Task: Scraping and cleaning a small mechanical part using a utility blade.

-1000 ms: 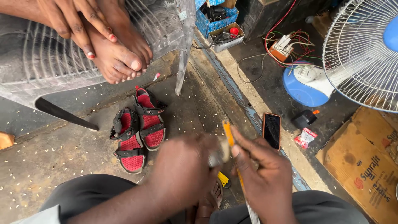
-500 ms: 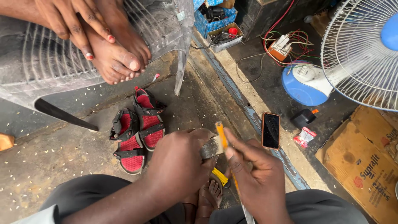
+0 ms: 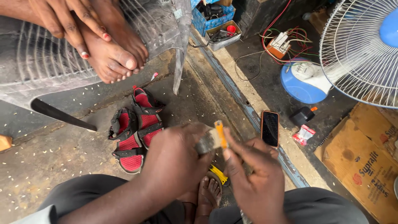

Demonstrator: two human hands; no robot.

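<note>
A pair of red-and-black sandals (image 3: 134, 135) lies on the gritty concrete floor (image 3: 49, 161), just left of the working hands. Above them another person's bare feet (image 3: 114, 54) rest on a grey ribbed fan guard (image 3: 37, 62), with that person's hand (image 3: 68, 18) draped over them. To the right, a smartphone (image 3: 270, 128) lies face up by the blue metal floor rail (image 3: 248, 112); beyond it sit a small black adapter (image 3: 302, 115), a red-and-white packet (image 3: 303, 135), a standing fan's blue base (image 3: 304, 83) and its white wire cage (image 3: 360, 49), and a brown cardboard box (image 3: 365, 166). A tangle of coloured wires (image 3: 290, 39) and a tray of small parts (image 3: 222, 35) lie farther back. The left hand (image 3: 176, 164) is curled closed around a small grey metal piece (image 3: 207, 143), hiding most of it. The right hand (image 3: 253, 178) pinches an orange-handled tool (image 3: 221, 135) between thumb and fingers, its upper end touching the grey piece. Beneath the hands, the person's own bare foot (image 3: 209, 193) shows beside a yellow object (image 3: 219, 174).
</note>
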